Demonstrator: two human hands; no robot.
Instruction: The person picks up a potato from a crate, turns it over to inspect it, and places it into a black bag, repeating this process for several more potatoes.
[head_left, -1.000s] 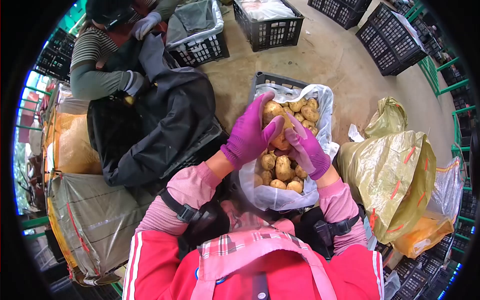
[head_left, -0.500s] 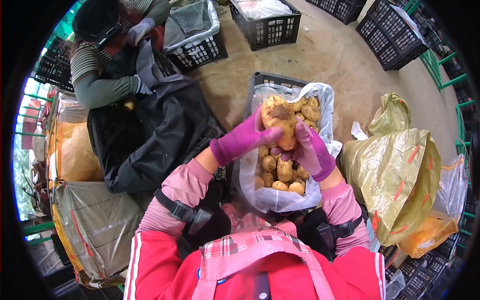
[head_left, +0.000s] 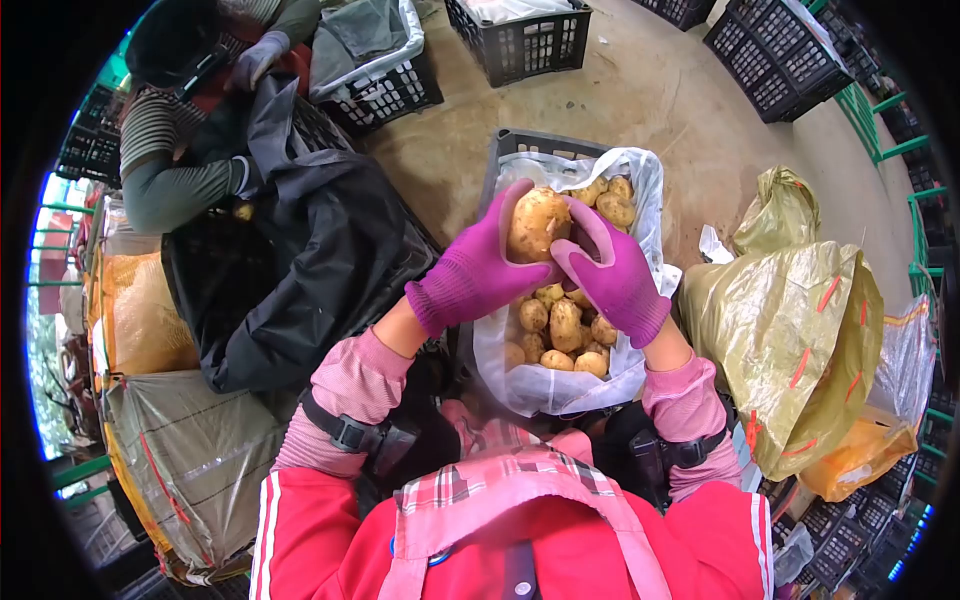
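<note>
Both my hands wear purple gloves and hold one large yellow-brown potato (head_left: 538, 224) above a lined crate. My left hand (head_left: 485, 265) wraps the potato's left side and underside. From the right, my right hand (head_left: 612, 270) closes on it with thumb and fingers. Below them, several smaller potatoes (head_left: 565, 325) with soil marks fill the crate; my hands hide some of them. White mesh liner (head_left: 530, 390) covers the crate's walls and folds over its rim. The black crate edge (head_left: 550, 143) shows at the far end.
At left, black cloth (head_left: 310, 270) drapes beside a person in grey gloves (head_left: 262, 60). Yellow-green woven sacks (head_left: 770, 330) stand at right. Black crates (head_left: 520, 45) sit on the concrete floor (head_left: 630, 90) ahead. A wrapped bale (head_left: 195, 460) is at lower left.
The potato has turned in my hands: its dark soil patch no longer faces me. My left hand now reaches higher around its side. The whole view has shifted slightly.
</note>
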